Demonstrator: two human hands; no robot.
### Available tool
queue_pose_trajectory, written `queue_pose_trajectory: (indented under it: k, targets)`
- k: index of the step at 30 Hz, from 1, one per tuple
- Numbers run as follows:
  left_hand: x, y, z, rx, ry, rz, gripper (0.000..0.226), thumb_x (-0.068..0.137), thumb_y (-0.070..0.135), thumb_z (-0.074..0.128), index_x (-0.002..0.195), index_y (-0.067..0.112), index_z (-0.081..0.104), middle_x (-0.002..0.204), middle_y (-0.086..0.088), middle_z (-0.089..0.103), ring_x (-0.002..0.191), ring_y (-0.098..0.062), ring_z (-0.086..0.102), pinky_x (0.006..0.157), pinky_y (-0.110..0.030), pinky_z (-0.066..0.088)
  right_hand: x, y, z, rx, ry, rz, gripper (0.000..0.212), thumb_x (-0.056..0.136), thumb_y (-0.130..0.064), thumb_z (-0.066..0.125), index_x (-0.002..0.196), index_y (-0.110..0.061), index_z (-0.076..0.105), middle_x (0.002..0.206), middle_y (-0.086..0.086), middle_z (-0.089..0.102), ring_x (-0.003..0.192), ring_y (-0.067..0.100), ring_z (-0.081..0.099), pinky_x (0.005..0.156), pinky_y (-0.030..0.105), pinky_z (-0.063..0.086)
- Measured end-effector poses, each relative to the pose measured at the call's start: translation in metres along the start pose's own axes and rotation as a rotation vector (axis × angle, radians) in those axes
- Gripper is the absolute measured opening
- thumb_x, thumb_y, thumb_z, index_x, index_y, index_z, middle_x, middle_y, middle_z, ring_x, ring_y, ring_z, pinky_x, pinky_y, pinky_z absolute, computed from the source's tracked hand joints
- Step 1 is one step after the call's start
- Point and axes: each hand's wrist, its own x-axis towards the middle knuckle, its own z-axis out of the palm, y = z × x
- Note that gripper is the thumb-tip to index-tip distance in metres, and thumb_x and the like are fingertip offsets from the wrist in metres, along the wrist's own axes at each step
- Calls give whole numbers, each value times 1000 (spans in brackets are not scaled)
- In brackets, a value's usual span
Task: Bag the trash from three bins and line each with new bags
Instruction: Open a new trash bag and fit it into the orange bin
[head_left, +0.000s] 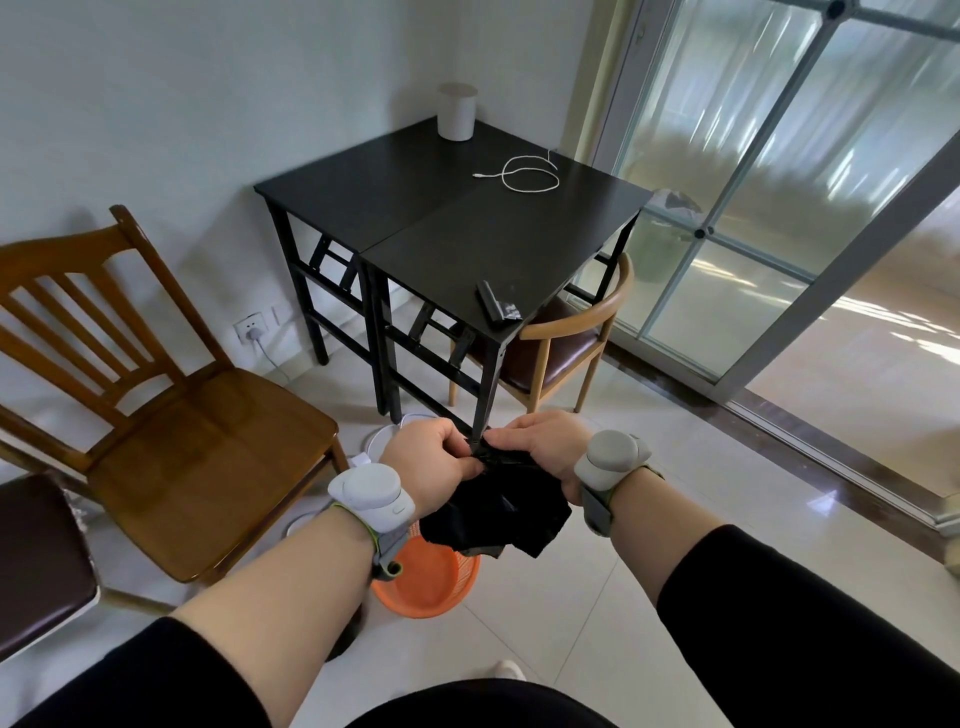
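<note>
Two forearms in black sleeves are seen nearest the camera, each wrist strapped with a pale grey tracker. The left hand (434, 457) and the right hand (543, 447) are brought close together, and both are clamped on the gathered top of a black trash bag (493, 512), whose crumpled body hangs below them. The fingers are curled tightly at the bunched neck, and it is judged that the mouth is either being teased apart for lining a bin or being knotted shut; which of the two cannot be told, since the contents, if any, are hidden by the opaque film.

Directly beneath the bag, on the tiled floor, an orange bin (426, 582) with a perforated wall is stood, and no liner is seen in it. The bag is probably held over it so that it can be lowered straight in once opened. A white bin (387, 439) is partly visible beyond the left hand, beside the leg of the black bench (452, 218); a third bin cannot be identified with certainty.

On the near corner of the bench a dark roll of bags (491, 301) is laid, presumably kept within reach for the remaining bins. A white cable (530, 174) and a pale cylinder (457, 111) are also carried by the bench. A wooden chair (171, 415) is stood to the left.
</note>
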Motion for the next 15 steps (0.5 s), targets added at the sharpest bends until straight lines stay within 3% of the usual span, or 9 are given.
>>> queue_pose_trajectory:
  k: [6, 9, 11, 13, 15]
  targets:
    - [-2, -1, 0, -76, -46, -38, 17, 73, 14, 79, 80, 15, 64, 77, 3, 63, 72, -12, 58, 61, -22, 42, 1, 3, 2, 12, -2, -70, 19, 72, -24, 81, 83, -10, 73, 77, 3, 70, 69, 14, 65, 57, 23, 53]
    - [-3, 0, 0, -161, -58, -61, 17, 79, 4, 69, 91, 14, 71, 84, 2, 68, 77, -10, 62, 62, -15, 45, 4, 4, 2, -13, -4, -79, 26, 66, -28, 85, 81, -13, 70, 79, 4, 69, 80, 19, 67, 76, 34, 59]
    - [-4, 4, -1, -264, -61, -82, 18, 83, 1, 61, 95, 10, 72, 78, -1, 67, 68, -4, 59, 55, -8, 43, 3, 4, 3, -35, -6, -95, 27, 64, -29, 86, 76, -15, 66, 77, 3, 67, 80, 20, 65, 78, 35, 56]
    - [-4, 8, -2, -420, -69, -133, 16, 89, 8, 58, 93, 0, 71, 69, -4, 63, 58, -6, 56, 47, -9, 39, 3, 5, 5, -61, 6, -131, 29, 63, -27, 87, 69, -17, 60, 73, 1, 63, 76, 18, 61, 74, 34, 52]
    - [-4, 8, -2, -478, -81, -159, 29, 91, 25, 61, 90, -2, 72, 66, -2, 64, 61, -11, 56, 51, -16, 38, 3, 6, 6, -73, 1, -170, 32, 63, -22, 88, 64, -18, 56, 70, 1, 61, 74, 18, 59, 74, 36, 51]
